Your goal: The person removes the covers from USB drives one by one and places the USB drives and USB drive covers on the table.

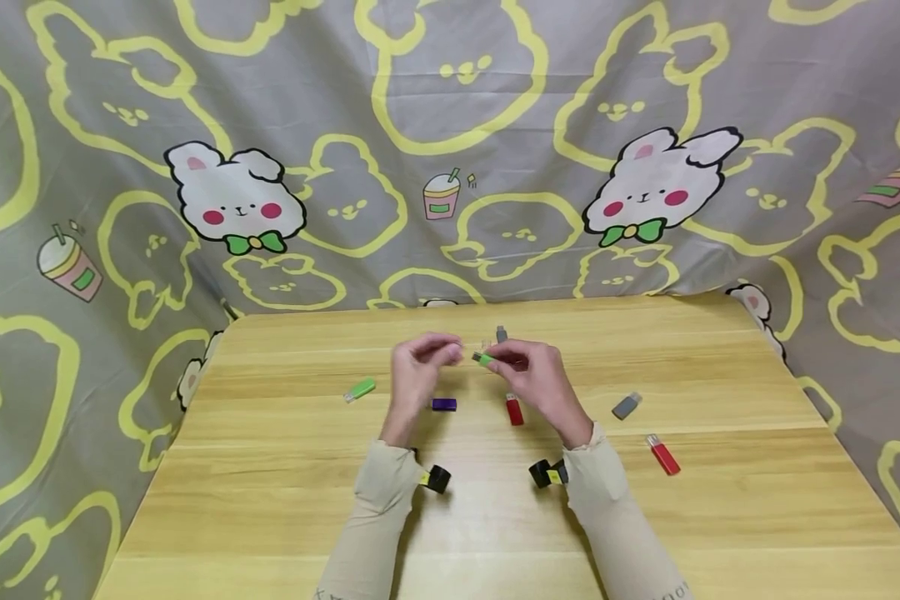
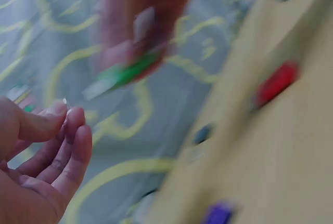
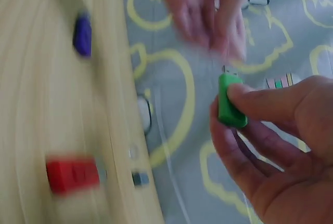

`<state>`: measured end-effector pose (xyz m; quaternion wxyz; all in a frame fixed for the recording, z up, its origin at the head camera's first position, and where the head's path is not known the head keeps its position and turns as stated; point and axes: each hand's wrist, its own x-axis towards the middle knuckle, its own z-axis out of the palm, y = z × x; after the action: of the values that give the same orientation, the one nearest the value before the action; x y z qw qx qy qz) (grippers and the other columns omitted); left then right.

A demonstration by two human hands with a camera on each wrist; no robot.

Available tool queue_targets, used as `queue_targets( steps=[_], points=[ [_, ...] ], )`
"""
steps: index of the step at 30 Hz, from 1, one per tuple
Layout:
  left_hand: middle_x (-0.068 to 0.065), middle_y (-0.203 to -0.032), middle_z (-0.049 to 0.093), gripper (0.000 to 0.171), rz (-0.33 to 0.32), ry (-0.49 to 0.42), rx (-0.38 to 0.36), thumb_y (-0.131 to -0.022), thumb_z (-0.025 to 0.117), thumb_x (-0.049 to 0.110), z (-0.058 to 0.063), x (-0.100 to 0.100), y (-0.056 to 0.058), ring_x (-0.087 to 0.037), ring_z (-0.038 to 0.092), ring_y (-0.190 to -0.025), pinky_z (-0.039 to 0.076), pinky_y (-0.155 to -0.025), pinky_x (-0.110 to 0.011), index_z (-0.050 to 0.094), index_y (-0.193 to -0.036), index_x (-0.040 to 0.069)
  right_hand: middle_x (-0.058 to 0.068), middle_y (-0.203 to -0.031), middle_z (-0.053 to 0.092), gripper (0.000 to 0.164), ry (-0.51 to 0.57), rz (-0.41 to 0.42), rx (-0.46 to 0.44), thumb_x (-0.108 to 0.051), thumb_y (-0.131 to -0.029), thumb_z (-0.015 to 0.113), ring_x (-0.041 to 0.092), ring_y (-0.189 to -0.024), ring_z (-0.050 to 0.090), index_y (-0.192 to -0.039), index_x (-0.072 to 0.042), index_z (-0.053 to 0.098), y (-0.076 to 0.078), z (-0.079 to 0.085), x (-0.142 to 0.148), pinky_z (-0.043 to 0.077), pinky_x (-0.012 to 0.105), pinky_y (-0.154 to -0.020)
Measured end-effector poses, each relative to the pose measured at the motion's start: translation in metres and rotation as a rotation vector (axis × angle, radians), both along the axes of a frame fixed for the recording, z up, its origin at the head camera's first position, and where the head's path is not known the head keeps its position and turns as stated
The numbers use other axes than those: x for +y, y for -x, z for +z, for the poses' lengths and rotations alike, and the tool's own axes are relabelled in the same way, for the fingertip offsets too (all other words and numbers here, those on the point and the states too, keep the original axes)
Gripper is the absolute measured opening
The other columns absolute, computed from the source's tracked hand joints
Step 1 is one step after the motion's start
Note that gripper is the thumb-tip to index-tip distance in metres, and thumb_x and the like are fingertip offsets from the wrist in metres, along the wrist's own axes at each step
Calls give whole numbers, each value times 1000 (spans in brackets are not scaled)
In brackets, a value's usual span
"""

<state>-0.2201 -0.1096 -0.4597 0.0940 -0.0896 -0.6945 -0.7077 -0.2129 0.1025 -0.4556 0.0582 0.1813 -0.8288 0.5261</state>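
My right hand [image 1: 538, 372] pinches a green USB stick [image 3: 229, 102] between thumb and fingers, above the table, its bare metal plug pointing toward the left hand. Facing it, a short gap away, is my left hand [image 1: 417, 375], thumb and forefinger pressed together. A tiny clear piece [image 2: 65, 101] peeks out at those left fingertips; the rest of it is hidden. Below the hands lie a purple USB stick [image 1: 444, 405] and a red USB stick [image 1: 514, 410]. Behind the right hand is a dark grey USB stick [image 1: 502, 334], with small clear pieces [image 1: 486, 344] beside it.
Another green USB stick [image 1: 361, 389] lies to the left on the wooden table [image 1: 270, 500]. A grey stick [image 1: 626, 406] and a second red stick [image 1: 663, 455] lie at the right. A patterned curtain [image 1: 390, 100] hangs along the table's back and sides.
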Motion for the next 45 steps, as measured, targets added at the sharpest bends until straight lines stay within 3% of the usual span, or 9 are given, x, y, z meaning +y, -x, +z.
queue_targets(
  steps=[3, 5, 10, 17, 27, 33, 38, 45],
  points=[
    [-30, -94, 73, 13, 61, -100, 20, -89, 72, -12, 7, -12, -2, -14, 73, -71, 62, -72, -28, 71, -101, -17, 11, -100, 77, 14, 11, -23, -38, -4, -91, 78, 24, -83, 73, -105, -4, 79, 0, 1, 13, 59, 23, -71],
    [-32, -94, 72, 12, 48, -111, 30, -89, 71, -13, 9, -18, -2, -14, 73, -71, 63, -72, -29, 71, -100, -18, 12, -100, 76, 14, 33, -33, -50, -3, -91, 78, 26, -82, 73, -105, -3, 79, 0, 1, 22, 58, 21, -70],
    [-30, -99, 73, 16, -21, -56, -11, -91, 74, -5, 9, -19, 1, -15, 74, -76, 63, -77, -32, 72, -104, -15, 16, -100, 75, 19, 30, -39, -33, -2, -93, 76, 28, -84, 72, -111, 2, 76, 3, 1, 35, 56, 19, -70],
    [-29, -96, 73, 11, 40, -33, -15, -90, 74, -8, 10, -22, 2, -14, 73, -75, 63, -73, -29, 74, -100, -12, 15, -103, 74, 19, 2, -68, -45, -1, -94, 73, 28, -89, 72, -113, -1, 76, 5, -2, 35, 58, 21, -76],
    [-25, -96, 75, 11, 34, 51, -14, -90, 75, -6, 8, -19, 2, -18, 74, -77, 62, -75, -28, 76, -100, -10, 17, -98, 74, 16, 26, -122, -68, -1, -90, 78, 29, -82, 72, -106, 0, 75, 8, -9, 31, 57, 20, -71],
    [-22, -97, 76, 12, 35, 59, -29, -90, 75, -4, 6, -19, 2, -17, 74, -78, 62, -75, -28, 76, -101, -9, 15, -99, 74, 14, 21, -136, -56, -3, -90, 79, 30, -89, 73, -103, 0, 75, 15, -10, 26, 57, 19, -74],
    [-21, -97, 76, 12, 55, 69, -40, -90, 76, -3, 6, -22, 2, -17, 73, -78, 62, -75, -27, 77, -101, -7, 16, -100, 73, 17, 21, -121, -79, -3, -92, 77, 31, -91, 72, -108, 0, 74, 28, -4, 17, 58, 23, -76],
    [-22, -97, 76, 12, 72, 98, -56, -90, 77, -2, 5, -25, 1, -29, 74, -83, 61, -74, -24, 78, -101, -6, 16, -102, 73, 16, 0, -86, -164, -5, -93, 76, 30, -90, 71, -108, 1, 74, 45, -2, -2, 60, 37, -80]
  ],
)
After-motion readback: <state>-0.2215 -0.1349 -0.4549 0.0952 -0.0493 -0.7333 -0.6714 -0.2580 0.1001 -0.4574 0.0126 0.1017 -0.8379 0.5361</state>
